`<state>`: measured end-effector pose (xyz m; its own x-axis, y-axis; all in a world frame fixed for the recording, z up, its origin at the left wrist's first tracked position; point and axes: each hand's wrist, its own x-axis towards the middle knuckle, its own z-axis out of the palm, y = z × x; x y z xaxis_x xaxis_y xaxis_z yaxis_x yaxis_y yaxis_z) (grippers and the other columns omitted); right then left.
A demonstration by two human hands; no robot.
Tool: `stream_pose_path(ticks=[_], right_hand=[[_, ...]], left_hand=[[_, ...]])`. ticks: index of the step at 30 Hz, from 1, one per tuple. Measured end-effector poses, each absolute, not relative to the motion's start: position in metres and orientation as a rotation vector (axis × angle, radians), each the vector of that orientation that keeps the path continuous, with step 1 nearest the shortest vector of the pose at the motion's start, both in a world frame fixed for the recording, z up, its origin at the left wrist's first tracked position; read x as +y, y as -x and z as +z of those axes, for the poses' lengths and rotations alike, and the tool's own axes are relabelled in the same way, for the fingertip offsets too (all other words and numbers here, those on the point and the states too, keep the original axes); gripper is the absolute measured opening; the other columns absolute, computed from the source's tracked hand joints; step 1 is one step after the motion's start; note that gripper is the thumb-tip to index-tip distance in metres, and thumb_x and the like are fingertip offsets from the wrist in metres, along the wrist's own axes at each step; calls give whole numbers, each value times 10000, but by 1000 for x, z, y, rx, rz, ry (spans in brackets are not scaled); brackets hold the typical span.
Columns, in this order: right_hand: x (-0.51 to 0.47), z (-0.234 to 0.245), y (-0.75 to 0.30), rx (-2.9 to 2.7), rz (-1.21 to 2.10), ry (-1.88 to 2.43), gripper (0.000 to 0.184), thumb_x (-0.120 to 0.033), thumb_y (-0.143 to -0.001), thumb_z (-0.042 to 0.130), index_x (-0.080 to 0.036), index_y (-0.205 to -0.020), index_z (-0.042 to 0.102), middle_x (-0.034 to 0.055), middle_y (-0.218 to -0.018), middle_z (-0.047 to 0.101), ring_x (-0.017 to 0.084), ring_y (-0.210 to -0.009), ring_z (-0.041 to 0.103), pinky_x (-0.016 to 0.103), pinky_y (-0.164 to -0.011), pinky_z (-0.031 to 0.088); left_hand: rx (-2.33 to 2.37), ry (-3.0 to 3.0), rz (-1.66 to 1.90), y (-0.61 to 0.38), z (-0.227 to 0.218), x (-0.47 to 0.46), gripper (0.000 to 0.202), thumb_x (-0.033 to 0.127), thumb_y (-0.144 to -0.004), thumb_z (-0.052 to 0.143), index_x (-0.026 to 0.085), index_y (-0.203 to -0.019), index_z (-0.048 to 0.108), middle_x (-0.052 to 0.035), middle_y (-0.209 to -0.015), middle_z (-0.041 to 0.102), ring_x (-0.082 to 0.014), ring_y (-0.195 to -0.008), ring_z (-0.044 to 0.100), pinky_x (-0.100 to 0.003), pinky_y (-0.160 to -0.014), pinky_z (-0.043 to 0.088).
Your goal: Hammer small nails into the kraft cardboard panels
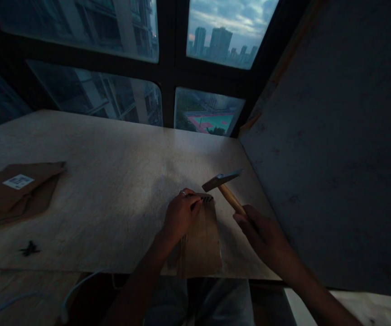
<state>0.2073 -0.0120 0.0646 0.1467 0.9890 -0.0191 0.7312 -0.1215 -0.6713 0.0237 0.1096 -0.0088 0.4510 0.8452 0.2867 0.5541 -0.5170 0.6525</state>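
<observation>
My right hand point(265, 233) grips the wooden handle of a hammer point(231, 197). The hammer's metal head is raised above the far end of a folded piece of brown cardboard point(202, 244). Several small dark pieces point(207, 198), like nails or screws, stand in a row along the cardboard's far edge. At the left end of that row my left hand point(181, 213), with a ring on one finger, rests on the cardboard. Its thumb and fingertips are pinched together, and what lies between them is too small and dark to make out.
More folded brown cardboard point(39, 194) with a white label lies at the left on the pale tabletop point(107, 181). Nearer sits a small dark heap of thin pieces point(29, 248). A white cable point(79, 285) hangs by the front edge. A grey wall point(334, 158) bounds the right, windows the back.
</observation>
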Motion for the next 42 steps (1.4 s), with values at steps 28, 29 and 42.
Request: stream_pose_path(ticks=[28,29,42], right_hand=[[-31,20,-206,-1158,809,1842,408,-604,-929,446,-221,-812,524,-32,-634,480,133,-527,437,233,-448,312],[-31,13,-201,-1090,830,1817,407,-609,-926,448,-223,-816,517,-39,-627,467,128,-508,414,231,-434,301],[-11,-18,-153,-670,843,1649,393,-561,-767,692,-188,-836,589,-17,-680,541,160,-611,526,270,-564,455]], left_hand=[[1015,-2104,855,-13,12,119,276,180,-811,678,209,-1086,680,-35,-992,662,-128,-745,614,-285,-719,530],[1006,-2114,864,-14,16,120,285,175,-810,674,205,-1093,675,-35,-991,660,-120,-722,609,-284,-713,531],[1125,-2049,885,-17,11,120,328,81,-831,500,174,-1100,663,-77,-1024,722,-179,-926,674,-343,-853,539]])
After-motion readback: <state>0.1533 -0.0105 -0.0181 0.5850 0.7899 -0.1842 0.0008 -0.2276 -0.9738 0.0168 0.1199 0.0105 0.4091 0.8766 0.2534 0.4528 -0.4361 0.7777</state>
